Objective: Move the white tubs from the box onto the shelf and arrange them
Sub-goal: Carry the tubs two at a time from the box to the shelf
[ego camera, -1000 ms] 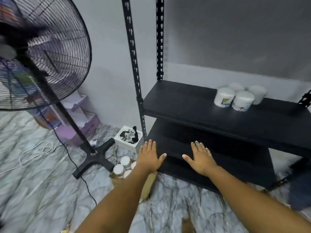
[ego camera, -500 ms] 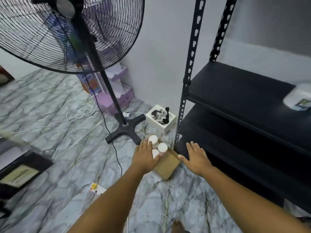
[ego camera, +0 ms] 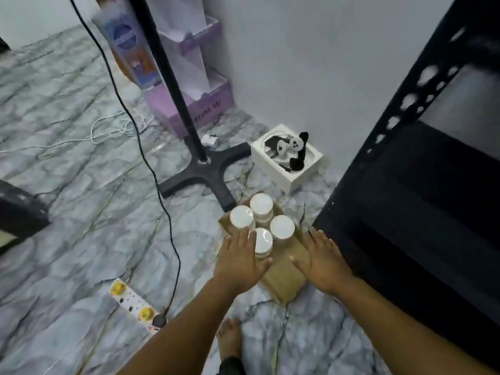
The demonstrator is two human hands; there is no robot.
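A brown cardboard box lies on the marble floor beside the black metal shelf. Several white tubs stand in its far end, among them a far tub, a left tub, a right tub and a near tub. My left hand hovers flat over the box's left side, its fingertips by the near and left tubs. My right hand is spread flat over the box's right side. Neither hand holds anything.
A fan stand with a cross base rises just behind the box, its black cable running to a power strip near my left arm. A white box holding a panda toy sits by the wall. My foot is below the box.
My view has swung left and down from the shelf to the floor box. Both hands have dropped lower and now hover right over the box and its tubs.
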